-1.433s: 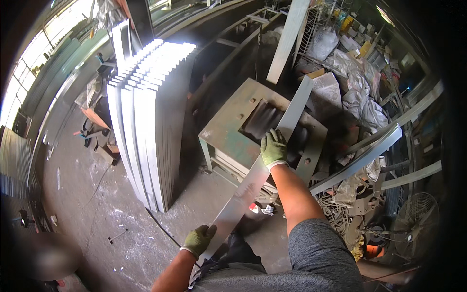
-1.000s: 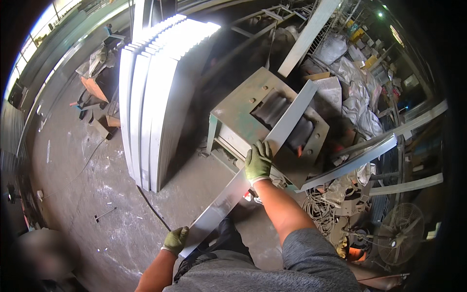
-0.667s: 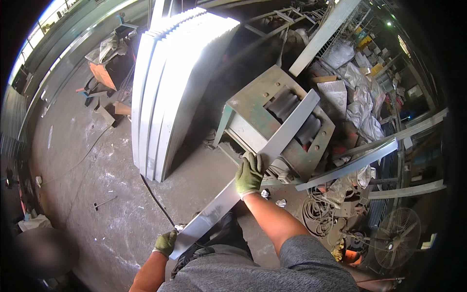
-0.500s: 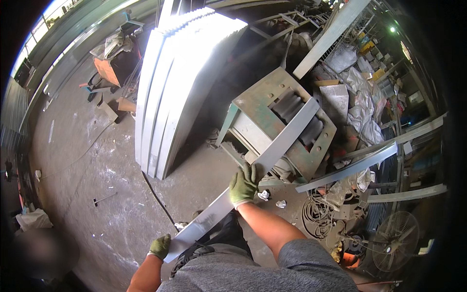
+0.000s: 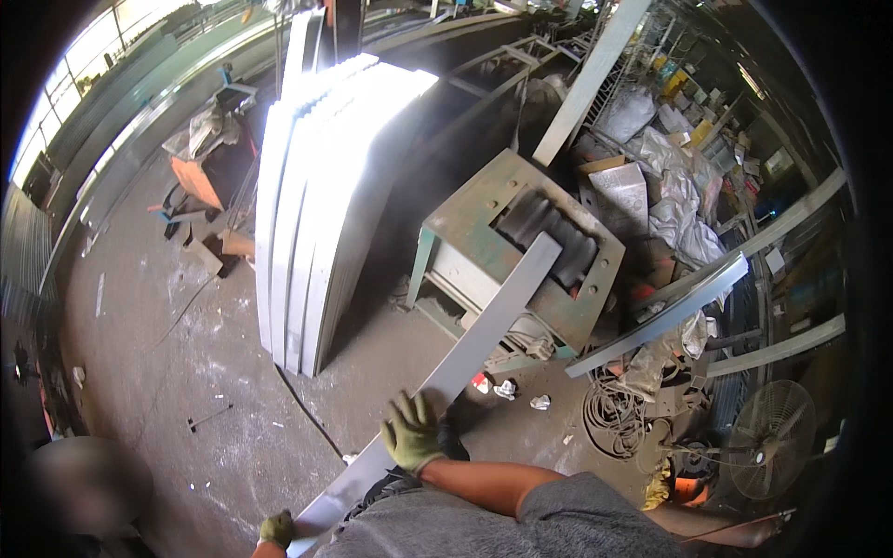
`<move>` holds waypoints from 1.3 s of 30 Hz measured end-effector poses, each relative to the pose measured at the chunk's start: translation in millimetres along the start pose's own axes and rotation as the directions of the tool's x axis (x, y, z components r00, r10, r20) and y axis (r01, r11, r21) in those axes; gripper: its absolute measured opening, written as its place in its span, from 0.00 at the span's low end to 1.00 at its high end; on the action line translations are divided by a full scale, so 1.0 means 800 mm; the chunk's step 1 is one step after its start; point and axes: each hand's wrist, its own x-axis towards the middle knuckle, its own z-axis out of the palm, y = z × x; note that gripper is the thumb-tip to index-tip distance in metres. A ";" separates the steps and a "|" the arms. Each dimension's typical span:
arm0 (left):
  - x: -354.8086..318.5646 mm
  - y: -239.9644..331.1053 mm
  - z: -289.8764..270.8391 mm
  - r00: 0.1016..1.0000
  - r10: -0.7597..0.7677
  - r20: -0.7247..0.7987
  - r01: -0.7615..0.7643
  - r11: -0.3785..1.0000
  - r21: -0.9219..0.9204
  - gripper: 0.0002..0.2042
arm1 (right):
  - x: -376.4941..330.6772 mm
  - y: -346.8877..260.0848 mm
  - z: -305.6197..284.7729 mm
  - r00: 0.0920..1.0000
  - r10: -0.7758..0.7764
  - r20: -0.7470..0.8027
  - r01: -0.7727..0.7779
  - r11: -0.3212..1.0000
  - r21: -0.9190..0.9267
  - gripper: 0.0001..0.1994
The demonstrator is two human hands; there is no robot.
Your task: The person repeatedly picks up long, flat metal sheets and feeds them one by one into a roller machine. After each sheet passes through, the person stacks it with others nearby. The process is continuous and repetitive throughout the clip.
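A long flat grey metal strip (image 5: pixel 484 325) runs from the lower left up to the green machine (image 5: pixel 465 228), its far end lying on the machine's dark rollers (image 5: pixel 549 232). My left hand (image 5: pixel 276 528), in a green glove, holds the strip's near end at the bottom edge. Over the strip's middle part is my right hand (image 5: pixel 412 434), also gloved in green; its fingers are spread and rest against the strip's edge.
A stack of tall pale metal sheets (image 5: pixel 312 200) stands left of the machine. Long metal profiles (image 5: pixel 670 312) lean at the right, above coiled cable (image 5: pixel 614 423) and a floor fan (image 5: pixel 767 451). An orange cart (image 5: pixel 200 181) stands at the back left. A person's blurred head (image 5: pixel 79 488) shows at the lower left.
My right hand has slid back along the strip toward me and opened its fingers. The strip has been drawn back off the machine. The left hand stays on the near end.
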 end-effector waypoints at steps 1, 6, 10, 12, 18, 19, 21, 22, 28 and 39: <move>0.000 -0.005 0.001 0.999 -0.033 -0.017 0.031 0.994 -0.102 0.26 | -0.001 -0.001 -0.003 0.992 -0.078 -0.101 0.084 0.995 0.059 0.26; 0.044 0.052 -0.030 0.995 -0.049 -0.090 0.027 0.973 -0.229 0.19 | 0.043 0.055 -0.021 0.999 -0.048 -0.001 0.048 0.998 -0.046 0.28; 0.096 0.201 -0.113 0.965 0.162 -0.207 -0.253 0.789 -0.560 0.23 | 0.132 0.179 -0.064 0.999 -0.024 -0.042 0.017 0.987 -0.161 0.31; 0.121 0.297 -0.161 0.989 0.141 -0.041 -0.147 0.954 -0.261 0.29 | 0.178 0.251 -0.097 0.995 -0.045 -0.090 0.022 0.971 -0.239 0.31; 0.228 0.530 -0.268 0.975 0.198 0.103 -0.160 0.943 -0.293 0.35 | 0.256 0.376 -0.136 0.968 0.145 -0.204 -0.211 0.910 -0.358 0.30; 0.244 0.564 -0.275 0.971 0.228 0.067 -0.193 0.921 -0.339 0.35 | 0.255 0.382 -0.133 0.960 0.165 -0.228 -0.237 0.911 -0.338 0.30; 0.277 0.631 -0.292 0.964 0.265 0.005 -0.244 0.898 -0.367 0.34 | 0.254 0.394 -0.133 0.936 0.251 -0.247 -0.310 0.921 -0.236 0.29; 0.294 0.662 -0.303 0.960 0.279 -0.020 -0.268 0.898 -0.349 0.34 | 0.255 0.402 -0.137 0.934 0.180 -0.308 -0.262 0.932 -0.250 0.28; 0.367 0.823 -0.376 0.908 0.417 -0.044 -0.408 0.852 -0.327 0.39 | 0.259 0.436 -0.181 0.927 0.184 -0.326 -0.240 0.961 -0.140 0.25; 0.416 0.945 -0.403 0.918 0.395 -0.038 -0.386 0.867 -0.316 0.39 | 0.272 0.453 -0.224 0.855 0.116 -0.505 -0.193 0.976 -0.102 0.15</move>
